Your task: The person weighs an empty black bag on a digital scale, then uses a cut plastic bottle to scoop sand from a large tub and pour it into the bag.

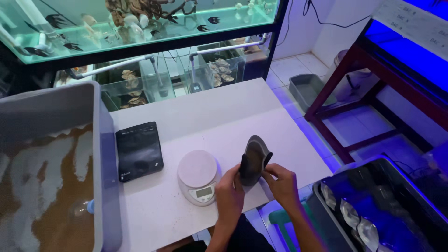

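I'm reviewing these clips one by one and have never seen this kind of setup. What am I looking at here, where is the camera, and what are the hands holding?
There is no machine: a person works with bare hands, and the single picture comes from a camera worn on their head, looking down. Both the left hand and the right hand grip a dark pouch, held upright above the white table. On the table lie a round white kitchen scale with a small display and a flat black pouch. A grey tub with brown contents stands at the left, a dark bin holding shiny packets at the lower right, and fish tanks behind.
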